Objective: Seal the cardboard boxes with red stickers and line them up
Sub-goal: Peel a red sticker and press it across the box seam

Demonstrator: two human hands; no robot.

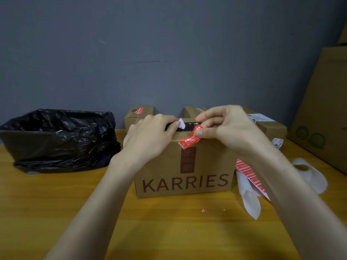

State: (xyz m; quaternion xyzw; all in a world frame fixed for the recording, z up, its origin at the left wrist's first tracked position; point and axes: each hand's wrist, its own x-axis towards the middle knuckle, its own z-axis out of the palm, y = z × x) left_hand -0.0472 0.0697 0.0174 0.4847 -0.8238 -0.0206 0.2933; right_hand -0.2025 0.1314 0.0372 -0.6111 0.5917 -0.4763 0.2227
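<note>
Brown cardboard box (185, 177): printed KARRIES, stands mid-desk on the wooden desk (56, 203).
Red sticker strip (189, 142): crumpled over the box's top front edge.
Right hand (231, 128): fingers pinch the strip's upper end.
Left hand (150, 136): fingers pinch a small white paper scrap (181, 123) at the box top.

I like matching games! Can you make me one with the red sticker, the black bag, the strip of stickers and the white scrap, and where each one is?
Things:
1 red sticker
2 black bag
3 strip of stickers
4 white scrap

Places:
A on the table, far left
B lying right of the box
C pinched by the right hand
D held at the left hand fingertips

Pairs: 1-C, 2-A, 3-B, 4-D
</note>
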